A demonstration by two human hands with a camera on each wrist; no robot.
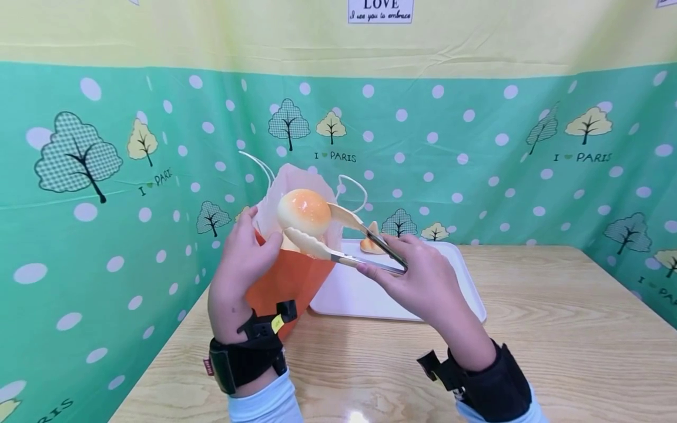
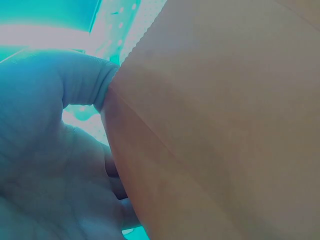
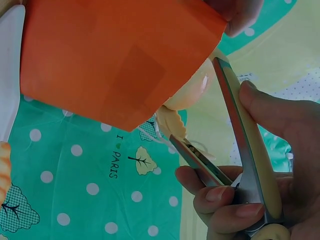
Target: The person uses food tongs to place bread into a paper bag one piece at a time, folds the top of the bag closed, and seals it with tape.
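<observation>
My right hand [image 1: 423,276] grips a pair of tongs [image 1: 365,261] with metal arms and cream scalloped tips. Between those tips sits a round, golden-topped bun [image 1: 305,211], right at the mouth of an orange paper bag [image 1: 291,279]. The bag tilts, its pale inside facing up and its white cord handles sticking out. My left hand [image 1: 240,255] pinches the bag's rim at the left, thumb on one side and fingers on the other. From the right wrist view, the bag [image 3: 115,60] hides part of the bun [image 3: 192,90].
Behind the bag a white tray [image 1: 455,276] lies on the wooden table [image 1: 555,305]. A pointed piece of bread [image 1: 372,242] rests on the tray's far side. A patterned green and yellow curtain [image 1: 465,141] hangs behind and along both sides.
</observation>
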